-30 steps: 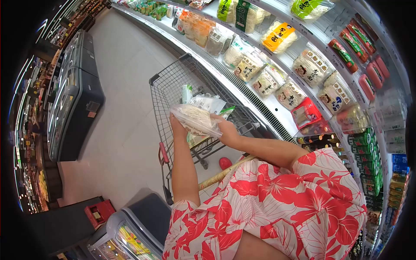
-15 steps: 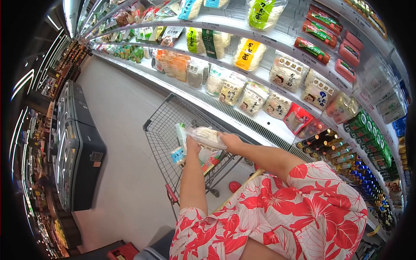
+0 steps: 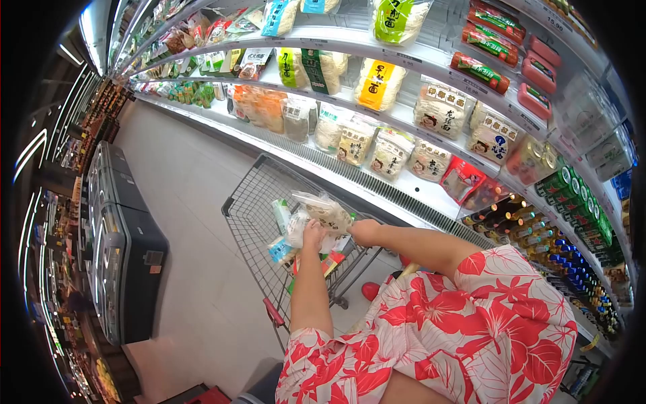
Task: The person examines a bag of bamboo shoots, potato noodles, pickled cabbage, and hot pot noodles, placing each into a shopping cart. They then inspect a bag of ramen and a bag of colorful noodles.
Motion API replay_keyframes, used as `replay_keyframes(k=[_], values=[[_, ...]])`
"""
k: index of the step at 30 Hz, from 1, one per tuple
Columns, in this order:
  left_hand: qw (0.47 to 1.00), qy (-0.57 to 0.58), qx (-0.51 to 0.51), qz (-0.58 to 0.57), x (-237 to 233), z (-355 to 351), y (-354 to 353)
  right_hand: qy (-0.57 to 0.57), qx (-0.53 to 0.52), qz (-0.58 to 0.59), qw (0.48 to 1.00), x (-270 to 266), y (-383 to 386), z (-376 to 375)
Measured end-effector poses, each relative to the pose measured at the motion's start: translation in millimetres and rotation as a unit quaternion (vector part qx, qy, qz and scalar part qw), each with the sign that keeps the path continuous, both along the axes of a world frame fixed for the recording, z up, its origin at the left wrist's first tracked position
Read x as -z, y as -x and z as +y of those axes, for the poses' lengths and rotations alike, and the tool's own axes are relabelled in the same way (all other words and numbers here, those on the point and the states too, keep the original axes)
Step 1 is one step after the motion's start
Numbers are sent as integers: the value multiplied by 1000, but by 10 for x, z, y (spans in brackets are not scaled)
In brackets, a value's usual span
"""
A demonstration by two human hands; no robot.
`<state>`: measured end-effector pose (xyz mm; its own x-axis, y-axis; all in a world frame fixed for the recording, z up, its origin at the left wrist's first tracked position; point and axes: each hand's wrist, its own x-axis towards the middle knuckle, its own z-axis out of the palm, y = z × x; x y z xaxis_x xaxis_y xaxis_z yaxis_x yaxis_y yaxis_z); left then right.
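Note:
A clear plastic pack of pale noodles (image 3: 328, 210) is held over the wire shopping cart (image 3: 250, 185). My left hand (image 3: 313, 236) is closed on its near left side, by the crinkled clear plastic. My right hand (image 3: 365, 233) grips the right end, its fingertips partly hidden. Inside the cart, close to my left hand, lie a blue-and-white pack (image 3: 278, 250), a green-and-white pack (image 3: 280, 214) and a red-and-yellow pack (image 3: 334, 263).
A refrigerated shelf (image 3: 336, 160) with several noodle packs runs along the right. Red sausage packs (image 3: 490, 44) and bottles (image 3: 538, 232) stand farther right. Dark chest freezers (image 3: 131, 262) line the left of the aisle floor (image 3: 188, 202).
The noodle pack has tilted, and its printed face now shows more. My left hand has shifted right and slightly down; my right hand has moved slightly right and down.

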<state>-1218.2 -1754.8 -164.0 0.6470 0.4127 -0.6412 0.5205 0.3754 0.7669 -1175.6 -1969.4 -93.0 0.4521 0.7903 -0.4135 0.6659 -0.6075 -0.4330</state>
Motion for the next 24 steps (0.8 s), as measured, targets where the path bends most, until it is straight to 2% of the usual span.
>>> replay_keyframes(k=[1,3,5,7,9,11,13,15,18,19,21,22,23,24], values=[[999,36,36,1,-30,-15,-2,2,0,0,1000,-119,45,-44],[997,48,64,-3,-171,2,39,-112,45,-30,992,-406,133,-180],[989,103,96,-41,-386,106,142,-130,34,-46,990,-682,220,-406],[987,70,109,-97,-826,141,335,-220,35,-96,970,-1095,372,-689],[983,31,98,-154,-1180,214,622,-228,33,-126,965,-1194,525,-965],[977,-35,77,-197,-1601,162,962,-231,35,-156,960,-1135,683,-1195],[971,-77,30,-224,-1839,73,1313,-292,13,-226,929,-974,778,-1324],[971,-91,12,-223,-1880,-19,1608,-283,-11,-263,922,-992,798,-1318],[973,-105,-16,-203,-1690,-124,1745,-251,77,-288,921,-1100,831,-1090],[977,-105,-27,-186,-1666,-195,1805,-251,69,-283,923,-1136,806,-1078],[981,-139,14,-134,-1531,-249,1747,-201,67,-278,937,-1160,749,-946],[965,-232,90,-81,-1557,-272,1677,-187,64,-268,943,-1154,699,-899],[947,-283,132,-76,-1683,-327,1603,-172,60,-257,949,-1148,662,-863],[937,-300,156,-88,-1583,-314,1545,-162,55,-252,952,-1174,634,-822]])
